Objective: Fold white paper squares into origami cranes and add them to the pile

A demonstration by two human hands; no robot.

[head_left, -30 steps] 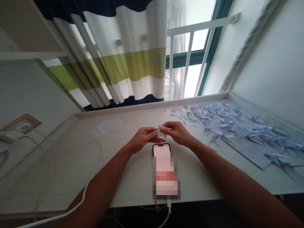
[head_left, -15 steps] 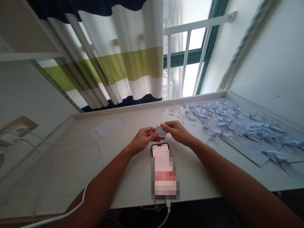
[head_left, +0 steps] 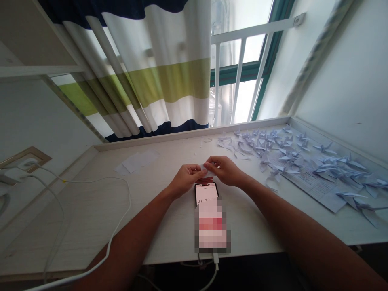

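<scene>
A small folded piece of white paper (head_left: 209, 173) is held between my two hands, just beyond the phone's top end. My left hand (head_left: 187, 178) pinches its left side, thumb on top. With thumb and index finger, my right hand (head_left: 224, 170) grips the upper right part. The fingers cover much of the paper, so its exact fold is hidden. Below the hands a phone (head_left: 206, 194) lies face up on the desk, its screen lit and partly pixelated, with a charging cable (head_left: 216, 258) at its lower end.
Many folded paper cranes (head_left: 273, 145) crowd the desk's right side, some over a printed sheet (head_left: 315, 188). Flat paper squares (head_left: 133, 162) lie at the back left. A white cable (head_left: 129, 198) crosses the left of the desk (head_left: 91, 226). Paper scraps (head_left: 207, 140) lie near the back ledge.
My hands have drawn closer together over the paper. The left thumb has moved up and right beside the right fingertips, so less of the paper shows.
</scene>
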